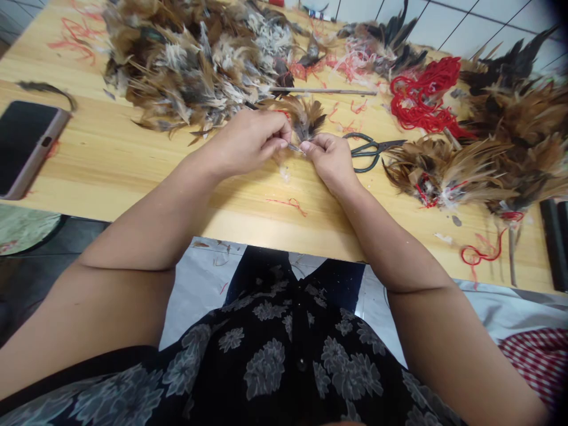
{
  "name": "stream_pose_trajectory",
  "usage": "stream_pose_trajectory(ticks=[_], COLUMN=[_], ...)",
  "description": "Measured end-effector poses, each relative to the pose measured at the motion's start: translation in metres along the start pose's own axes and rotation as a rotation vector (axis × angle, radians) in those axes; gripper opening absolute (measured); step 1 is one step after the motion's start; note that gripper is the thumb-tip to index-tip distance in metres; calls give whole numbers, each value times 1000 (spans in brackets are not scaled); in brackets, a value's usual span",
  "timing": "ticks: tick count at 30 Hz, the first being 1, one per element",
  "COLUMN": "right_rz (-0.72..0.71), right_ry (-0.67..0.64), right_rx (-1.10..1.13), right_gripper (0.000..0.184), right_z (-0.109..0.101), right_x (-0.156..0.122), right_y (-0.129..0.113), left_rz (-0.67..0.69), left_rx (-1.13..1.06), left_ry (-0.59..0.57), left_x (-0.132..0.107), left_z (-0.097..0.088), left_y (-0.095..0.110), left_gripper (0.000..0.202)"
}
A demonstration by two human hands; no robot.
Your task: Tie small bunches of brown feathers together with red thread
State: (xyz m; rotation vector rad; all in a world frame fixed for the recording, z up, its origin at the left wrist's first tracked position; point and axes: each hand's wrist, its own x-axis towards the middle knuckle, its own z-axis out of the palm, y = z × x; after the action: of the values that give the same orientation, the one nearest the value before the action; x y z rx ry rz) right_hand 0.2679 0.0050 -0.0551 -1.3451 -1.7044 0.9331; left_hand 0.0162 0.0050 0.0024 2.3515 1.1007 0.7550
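Observation:
My left hand [248,142] and my right hand [328,163] meet over a yellow wooden table [248,201], their fingertips pinching the thin quill end of a small brown feather bunch [306,115]. The fingers hide part of the quill. Just beyond my right hand lie black-handled scissors [368,151], not touching it. A large heap of brown and grey feathers [190,65] spreads beyond my left hand. Tied brown feather bunches [444,171] lie to the right.
A phone in a tan case [26,148] lies at the table's left edge. A tangle of red string [421,94] and a long thin stick [323,91] lie at the back. Dark feathers [510,65] sit at the back right, and red thread scraps dot the table.

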Motion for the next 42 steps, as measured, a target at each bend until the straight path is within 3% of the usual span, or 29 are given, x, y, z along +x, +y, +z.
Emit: stream_pose_trajectory(ticks=[6,11,20,23,26,28,35,42], right_rz=[7,-15,7,-4,1,14,52,14], right_ry=[-38,-68,-91,-74,-51,-38,5,-4], right_rx=[32,-7,-15,40,124,177,215,178], right_gripper=[57,39,40,42,48,56,59,65], right_z=[-2,-3,-2,0,0,-2,-7,-2], right_x=[-1,-5,-4,-4,-3,-1,4,3], right_y=[-3,-14,-17,-12,-5,0,7,6], left_rz=[83,84,49,63,98,96,86,22], left_rx=[-21,44,78,61,56,17,-100,17], left_ry=[38,51,9,101,317,353,-74,-202], left_x=[3,3,3,5,4,4,3,5], left_z=[5,7,12,12,4,-4,-7,2], left_y=[-16,-13,4,7,3,-2,-22,-23], left_gripper=[6,3,6,7,17,23,17,15])
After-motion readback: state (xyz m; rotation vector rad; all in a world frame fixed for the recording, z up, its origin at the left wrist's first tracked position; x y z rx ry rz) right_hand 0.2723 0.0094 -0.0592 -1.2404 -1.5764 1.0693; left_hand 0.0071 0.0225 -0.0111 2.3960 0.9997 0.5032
